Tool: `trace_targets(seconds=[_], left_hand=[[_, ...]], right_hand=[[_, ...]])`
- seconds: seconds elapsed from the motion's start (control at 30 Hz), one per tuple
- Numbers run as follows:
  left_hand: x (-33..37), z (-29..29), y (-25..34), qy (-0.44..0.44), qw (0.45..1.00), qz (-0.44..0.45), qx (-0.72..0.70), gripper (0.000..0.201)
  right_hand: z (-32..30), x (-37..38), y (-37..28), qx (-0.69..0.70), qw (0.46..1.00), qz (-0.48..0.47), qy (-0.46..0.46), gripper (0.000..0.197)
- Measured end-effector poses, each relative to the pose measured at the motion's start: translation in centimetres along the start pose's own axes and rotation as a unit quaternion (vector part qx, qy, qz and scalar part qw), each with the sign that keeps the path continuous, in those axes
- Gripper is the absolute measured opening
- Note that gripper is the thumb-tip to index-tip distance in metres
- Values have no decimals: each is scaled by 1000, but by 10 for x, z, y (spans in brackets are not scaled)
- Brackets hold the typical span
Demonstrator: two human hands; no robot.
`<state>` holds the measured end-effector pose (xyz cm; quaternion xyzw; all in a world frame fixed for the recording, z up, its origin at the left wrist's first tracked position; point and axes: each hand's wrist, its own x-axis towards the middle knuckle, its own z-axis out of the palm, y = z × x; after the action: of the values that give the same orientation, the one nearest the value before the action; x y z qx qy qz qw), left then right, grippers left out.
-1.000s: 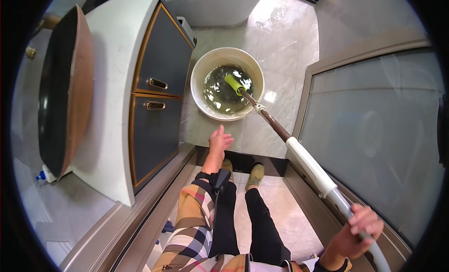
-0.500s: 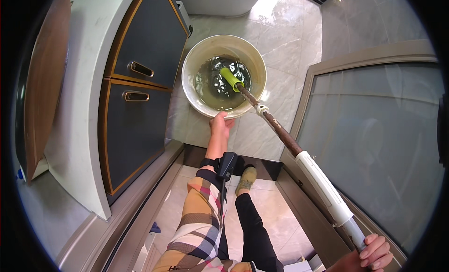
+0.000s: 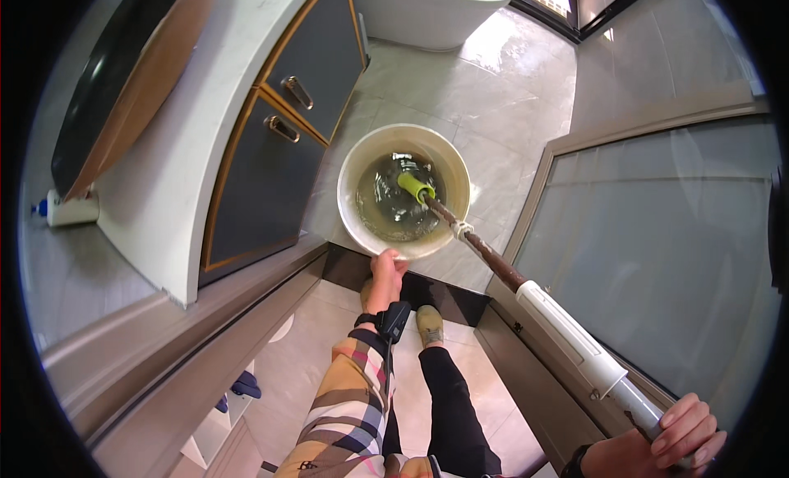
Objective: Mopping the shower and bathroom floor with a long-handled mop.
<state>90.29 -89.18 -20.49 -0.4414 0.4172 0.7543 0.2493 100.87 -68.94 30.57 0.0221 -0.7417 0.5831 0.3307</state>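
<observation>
Grips the near rim of the round off-white plastic bucket (image 3: 407, 139) with the left hand (image 3: 388, 270). Clasps the long brown-and-white tubular pole (image 3: 544, 315) with the right hand (image 3: 686, 433), right of the bucket; holds the pole's green cylindrical end (image 3: 416, 186) inside.

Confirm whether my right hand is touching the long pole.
Touching: the head view shows the right hand wrapped around the long pole.

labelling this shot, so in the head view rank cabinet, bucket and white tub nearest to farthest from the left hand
1. Bucket: its near rim meets the left hand
2. Cabinet: to the hand's left
3. White tub: beyond the bucket, at the top
</observation>
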Motion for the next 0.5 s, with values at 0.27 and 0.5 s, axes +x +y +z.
trace_targets(seconds=[0.27,0.5], left_hand=[[-72,-64,-28,79,996,13,36,20],[-129,-134,-65,132,991,-11,-24,28]], right_hand=[[18,-9,-20,51,989,-30,137,17],[32,-27,-40,48,988,7,147,17]])
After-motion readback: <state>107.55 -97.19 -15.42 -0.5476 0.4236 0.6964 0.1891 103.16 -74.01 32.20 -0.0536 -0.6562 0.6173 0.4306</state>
